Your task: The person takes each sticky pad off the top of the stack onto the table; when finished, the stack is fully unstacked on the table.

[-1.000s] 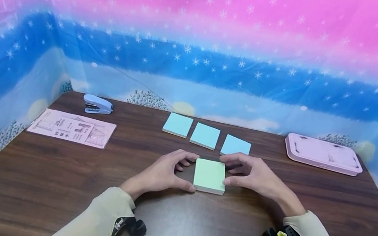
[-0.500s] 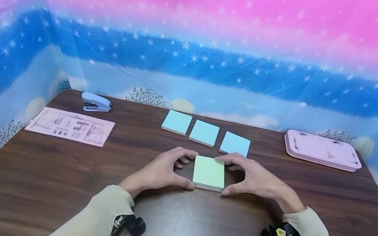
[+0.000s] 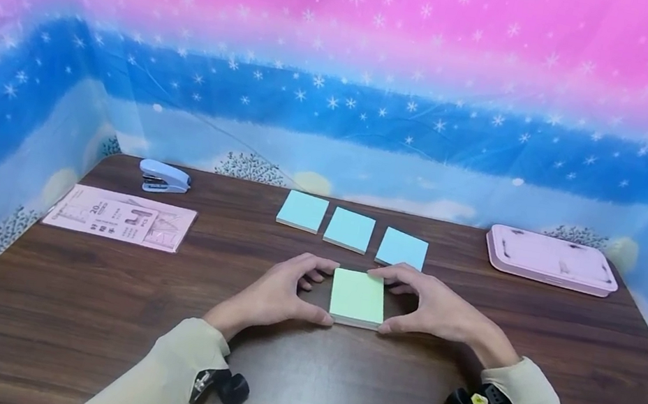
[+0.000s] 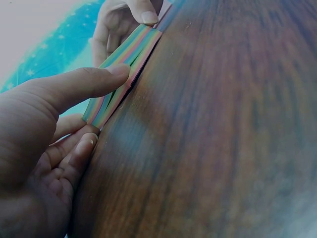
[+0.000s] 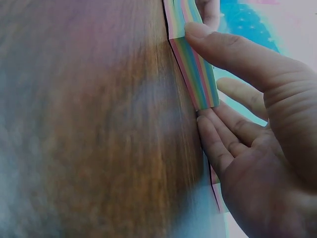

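Note:
A thick square sticky note pad (image 3: 358, 296) with a pale green top lies on the brown table between both hands. Its edges (image 5: 193, 69) show pink, yellow, green and blue stripes in the wrist views, with a slight gap between layers. My left hand (image 3: 279, 290) holds its left side, thumb at the near corner and fingers at the far one. Opposite it, my right hand (image 3: 448, 310) grips the right side, thumb at the near corner and forefinger at the far corner. Beyond them lie three blue-topped pads: left (image 3: 302, 210), middle (image 3: 349, 229) and right (image 3: 402, 247).
At the back left a light blue stapler (image 3: 164, 177) stands behind a flat pink printed packet (image 3: 121, 217). A pink pencil case (image 3: 551, 260) lies at the back right. Patterned cloth (image 3: 338, 112) rises behind the table's far edge.
My right thumb has slid from the green pad's right side to its near right corner, and the forefinger has come onto the far corner. The left hand keeps its hold.

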`<state>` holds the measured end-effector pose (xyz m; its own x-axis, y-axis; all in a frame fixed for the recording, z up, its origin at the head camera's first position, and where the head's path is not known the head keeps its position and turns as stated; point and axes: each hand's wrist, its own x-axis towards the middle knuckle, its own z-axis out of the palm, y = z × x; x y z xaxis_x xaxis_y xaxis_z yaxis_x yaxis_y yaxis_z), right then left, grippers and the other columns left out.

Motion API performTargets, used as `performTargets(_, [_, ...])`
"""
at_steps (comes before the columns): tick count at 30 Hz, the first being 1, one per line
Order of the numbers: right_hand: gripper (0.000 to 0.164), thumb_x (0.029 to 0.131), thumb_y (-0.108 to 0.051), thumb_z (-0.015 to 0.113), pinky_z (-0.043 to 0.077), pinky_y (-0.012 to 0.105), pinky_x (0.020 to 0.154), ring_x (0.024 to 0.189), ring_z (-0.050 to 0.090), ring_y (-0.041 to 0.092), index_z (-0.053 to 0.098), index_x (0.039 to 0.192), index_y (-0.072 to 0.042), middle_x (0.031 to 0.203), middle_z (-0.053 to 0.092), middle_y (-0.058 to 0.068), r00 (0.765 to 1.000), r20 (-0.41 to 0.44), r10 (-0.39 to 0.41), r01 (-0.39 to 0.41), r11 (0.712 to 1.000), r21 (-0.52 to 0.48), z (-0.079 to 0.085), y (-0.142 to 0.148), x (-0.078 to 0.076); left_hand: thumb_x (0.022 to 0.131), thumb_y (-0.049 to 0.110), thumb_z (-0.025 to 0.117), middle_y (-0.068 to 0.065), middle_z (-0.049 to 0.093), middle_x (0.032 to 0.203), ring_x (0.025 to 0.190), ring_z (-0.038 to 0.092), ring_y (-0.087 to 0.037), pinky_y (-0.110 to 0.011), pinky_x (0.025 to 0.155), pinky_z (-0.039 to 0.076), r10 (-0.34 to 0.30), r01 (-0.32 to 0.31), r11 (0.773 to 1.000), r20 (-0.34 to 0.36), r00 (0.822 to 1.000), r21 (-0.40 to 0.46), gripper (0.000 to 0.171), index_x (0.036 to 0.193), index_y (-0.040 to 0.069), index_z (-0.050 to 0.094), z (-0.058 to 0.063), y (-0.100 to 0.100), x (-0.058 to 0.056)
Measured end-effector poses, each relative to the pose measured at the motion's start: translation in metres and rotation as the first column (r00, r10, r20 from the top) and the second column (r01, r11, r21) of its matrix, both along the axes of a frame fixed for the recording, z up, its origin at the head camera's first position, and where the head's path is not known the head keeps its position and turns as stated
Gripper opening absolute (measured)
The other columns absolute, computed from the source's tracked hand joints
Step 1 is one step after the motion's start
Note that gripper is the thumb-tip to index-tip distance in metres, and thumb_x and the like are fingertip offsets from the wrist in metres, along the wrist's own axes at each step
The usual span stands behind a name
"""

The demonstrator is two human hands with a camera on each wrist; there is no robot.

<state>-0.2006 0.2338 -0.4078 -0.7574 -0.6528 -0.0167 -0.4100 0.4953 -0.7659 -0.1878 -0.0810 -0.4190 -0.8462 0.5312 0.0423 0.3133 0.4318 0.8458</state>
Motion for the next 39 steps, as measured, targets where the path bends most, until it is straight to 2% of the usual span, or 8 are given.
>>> performTargets(17, [0.086,0.083,-0.035,0.094,0.045,0.049,0.115,0.137,0.053,0.028,0.052,0.157,-0.020,0.153,0.051,0.003,1.000,0.004,0.004,-0.005,1.000,0.027,0.000,0.000,0.002,0.083,0.025,0.094,0.000,0.059,0.139,0.122,0.058,-0.020,-0.040,0.104,0.052,-0.003,0.003,1.000,0.007,1.000,0.002,0.080,0.153,0.014,0.056,-0.002,0.001,0.001])
performTargets(26, [0.084,0.084,-0.036,0.093,0.045,0.052,0.114,0.137,0.053,0.030,0.053,0.156,-0.021,0.151,0.052,0.005,1.000,-0.009,-0.018,0.018,0.998,0.054,0.004,-0.004,0.002,0.083,0.026,0.094,-0.002,0.058,0.140,0.123,0.057,-0.021,-0.040,0.105,0.051,-0.014,0.014,1.000,0.000,1.000,0.008,0.082,0.154,0.012,0.055,0.000,-0.001,-0.001])
performTargets(33, [0.084,0.083,-0.039,0.093,0.044,0.050,0.115,0.138,0.053,0.027,0.053,0.156,-0.025,0.151,0.052,0.001,1.000,-0.009,0.001,0.000,0.998,0.062,0.006,-0.016,-0.003,0.081,0.023,0.095,-0.002,0.060,0.138,0.122,0.058,-0.022,-0.043,0.104,0.051,0.032,-0.032,0.999,-0.008,0.999,-0.004,0.082,0.153,0.013,0.057,0.003,-0.011,0.001])
performTargets(39, [0.086,0.080,-0.038,0.096,0.044,0.050,0.115,0.135,0.054,0.026,0.055,0.154,-0.023,0.148,0.054,0.000,0.999,-0.011,-0.047,0.047,0.996,0.071,0.007,-0.007,0.003,0.082,0.027,0.095,-0.002,0.059,0.139,0.124,0.058,-0.022,-0.040,0.106,0.051,-0.008,0.008,1.000,0.001,1.000,0.000,0.083,0.153,0.012,0.056,0.000,0.000,-0.002])
